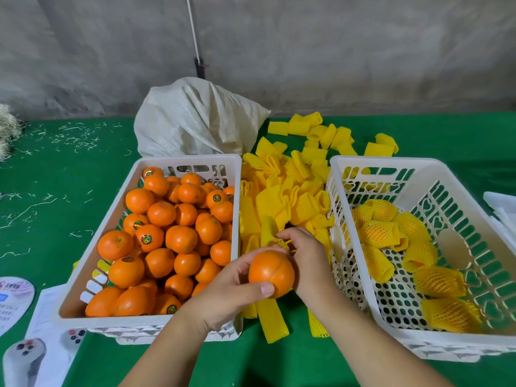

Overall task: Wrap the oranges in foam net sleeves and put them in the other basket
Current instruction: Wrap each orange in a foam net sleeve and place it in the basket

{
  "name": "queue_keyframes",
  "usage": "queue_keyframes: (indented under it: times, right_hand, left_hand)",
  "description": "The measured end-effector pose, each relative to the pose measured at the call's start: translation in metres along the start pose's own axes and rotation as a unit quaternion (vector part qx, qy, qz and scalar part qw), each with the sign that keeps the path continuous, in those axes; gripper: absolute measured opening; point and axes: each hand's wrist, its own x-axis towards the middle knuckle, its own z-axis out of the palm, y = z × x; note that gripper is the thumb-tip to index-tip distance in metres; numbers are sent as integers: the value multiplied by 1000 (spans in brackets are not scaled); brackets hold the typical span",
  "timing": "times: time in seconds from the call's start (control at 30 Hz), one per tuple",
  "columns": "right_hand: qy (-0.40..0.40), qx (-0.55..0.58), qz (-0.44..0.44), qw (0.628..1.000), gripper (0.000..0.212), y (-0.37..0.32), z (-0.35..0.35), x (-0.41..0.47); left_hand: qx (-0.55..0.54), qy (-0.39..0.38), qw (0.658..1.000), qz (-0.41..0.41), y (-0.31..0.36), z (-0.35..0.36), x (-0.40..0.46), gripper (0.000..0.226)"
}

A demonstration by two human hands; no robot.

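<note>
Left hand [231, 286] is holding a bare orange [271, 274] in front of the body, thumb over its near face and fingers [251, 261] curling round the far side. The orange is hovering above the strip of tabletop [237, 367] between the two baskets.

Right hand [305, 255] is sitting just behind and right of the orange, fingers pinching one yellow foam sleeve [270, 233]. The sleeve is rising up and away from the pinch, toward the far left, its near end touching or nearly touching the top of the orange. Whether that end is open cannot be told.

Judgement: the coming move is turning on this alignment. The sleeve's long axis is running roughly near to far, with the orange at its near end, so the right hand is the nearer one for drawing the sleeve down over the fruit.

Further out, the left basket [92, 263] is holding a heap of unwrapped oranges [178, 219]. The right basket [363, 275] is holding several wrapped oranges [382, 233]. Between and behind them, loose sleeves [301, 191] are lying piled. A white sack [195, 118] is slumping at the far edge.
</note>
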Motion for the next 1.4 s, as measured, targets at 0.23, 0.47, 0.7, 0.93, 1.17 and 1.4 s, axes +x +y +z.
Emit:
queue_keyframes:
  times: [0.23, 0.47, 0.7, 0.93, 1.17, 1.4]
  right_hand:
    - [-25, 170, 51, 984, 12, 4, -25, 8]
    - [-12, 166, -48, 985, 17, -17, -18, -21]
    - [-31, -18, -217, 976, 21, -11, -3, -27]
    - [-4, -30, -228, 973, 26, -19, -14, -19]
    - [36, 5, -221, 975, 45, -23, 2, -41]
    - [12, 30, -162, 986, 66, -9, -2, -35]
  left_hand:
    - [11, 179, 983, 25, -10, -3, 9, 66]
    - [30, 307, 949, 70, -15, 9, 27, 76]
    - [-105, 160, 980, 62, -17, -6, 23, 74]
    - [-37, 240, 965, 97, -20, -2, 15, 62]
    - [-13, 308, 946, 103, -29, -1, 20, 40]
    - [12, 135, 982, 128, -26, -9, 11, 72]
